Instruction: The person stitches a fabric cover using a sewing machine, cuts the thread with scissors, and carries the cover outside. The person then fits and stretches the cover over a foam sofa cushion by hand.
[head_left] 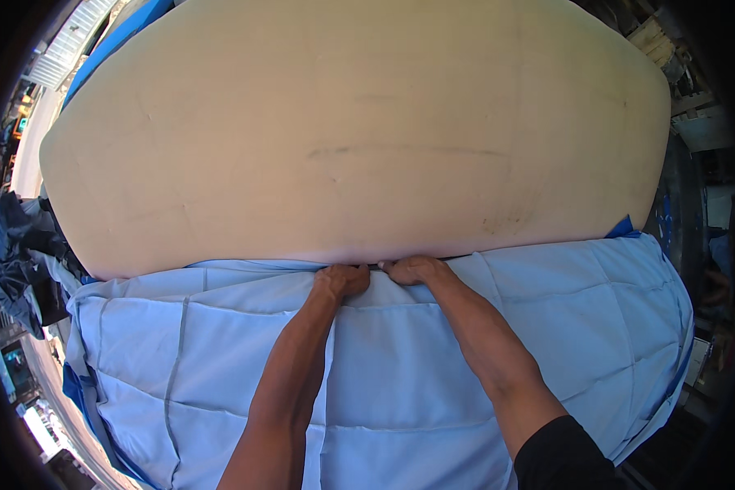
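A large tan foam slab [359, 98], like a mattress core, lies across the far half of the view. Light blue fabric [408, 367] with creases and seams spreads over the near half, its far edge running along the slab's near side. My left hand [345, 280] is closed on that edge, its fingers curled down where cloth and foam meet. Close beside it, my right hand [412, 269] also grips the edge, thumb toward the left. The fingertips of both hands are hidden between the fabric and the foam.
Dark crumpled cloth or plastic [16, 253] sits at the far left. Darker blue material [625, 229] pokes out at the slab's right corner, and a blue strip [114, 49] runs along its upper left. Wooden pieces and clutter [702, 122] stand at the right.
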Motion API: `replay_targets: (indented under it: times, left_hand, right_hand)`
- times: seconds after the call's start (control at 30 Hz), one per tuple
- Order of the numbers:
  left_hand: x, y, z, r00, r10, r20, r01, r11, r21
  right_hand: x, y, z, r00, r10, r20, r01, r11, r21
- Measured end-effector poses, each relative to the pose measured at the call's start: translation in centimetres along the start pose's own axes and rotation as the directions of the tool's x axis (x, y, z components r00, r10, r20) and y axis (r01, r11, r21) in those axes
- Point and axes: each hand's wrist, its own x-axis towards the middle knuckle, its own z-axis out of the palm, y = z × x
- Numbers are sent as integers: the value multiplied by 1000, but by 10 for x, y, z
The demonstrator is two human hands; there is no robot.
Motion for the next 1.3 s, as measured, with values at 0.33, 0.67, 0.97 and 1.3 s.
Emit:
replay_targets:
  times: [0.33, 0.67, 0.97, 1.3]
  left_hand:
    - [-13, -35, -30, 978, 194, 72, -183, 973, -141]
    - [7, -224, -26, 991, -100, -93, 107, 991, 74]
    - [-77, -350, -95, 902, -389, -188, 425, 879, 218]
    - [-96, -302, -91, 912, -123, -392, 219, 952, 212]
  right_hand:
    - [-2, -9, 4, 990, 113, 84, -117, 992, 42]
    - [-22, -22, -8, 998, 43, 55, -42, 999, -14]
    - [-11, -8, -1, 991, 134, -5, -134, 991, 11]
    - [-5, -9, 18, 978, 111, -174, -137, 980, -146]
